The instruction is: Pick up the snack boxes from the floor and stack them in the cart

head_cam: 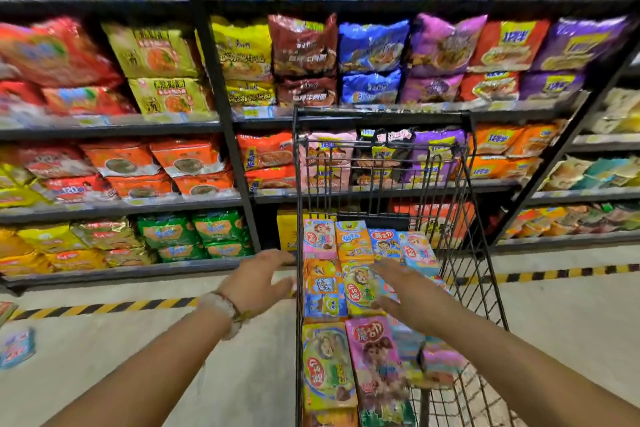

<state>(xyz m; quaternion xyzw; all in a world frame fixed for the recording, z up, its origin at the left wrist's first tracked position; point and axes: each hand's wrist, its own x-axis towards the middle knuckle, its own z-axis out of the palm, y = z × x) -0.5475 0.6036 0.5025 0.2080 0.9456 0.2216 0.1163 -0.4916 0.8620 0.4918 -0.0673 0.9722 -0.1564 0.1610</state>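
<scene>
1. Both hands are empty with fingers spread – left hand [258,282] beside the cart [381,121], right hand [405,291] over the stacked snack boxes [329,364].
2. Likely between loads – next, reach for the box on the floor [17,348], far left.

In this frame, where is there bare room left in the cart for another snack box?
The cart is crowded along its left side and far end with snack boxes. Bare wire shows at the near right, beside the right wall, below the right hand. The left hand is outside the left wall, over open floor.
</scene>
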